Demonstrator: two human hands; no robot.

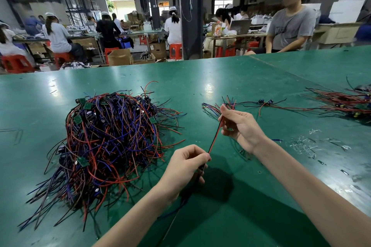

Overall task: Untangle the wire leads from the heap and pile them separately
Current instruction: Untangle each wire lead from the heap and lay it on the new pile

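Lead (214, 136), red and black, is stretched taut in the air between my two hands, above the table (261, 78). Its long axis runs from 7 o'clock, near me, up to 1 o'clock, away from me.

My left hand (186, 164) has the near end, pinched between thumb and curled forefinger. From under that hand a dark loose end (180, 202) trails on toward 7 o'clock, down to the table edge. My right hand (241, 124) has the far end: the fingers are curled round it, with the forefinger standing up along the wire. Neither hand is slack, and neither holds anything else.

Off at 9 o'clock from my left hand sits the heap (112, 136), near but not touching it. As far as I can see, nothing links the heap to what I hold, so I judge this one is free.

At 12 o'clock from my right hand, just beyond the fingertips, is the pile (251, 104), its wires lying roughly 9 to 3. A far pile (345, 104) sits well off at 2 o'clock.

My right hand is plainly the nearer. I think the move turns on swinging the lead from its 7-to-1 line round to 9-to-3, then carrying it forward. The loose end could drag and snag on the way.
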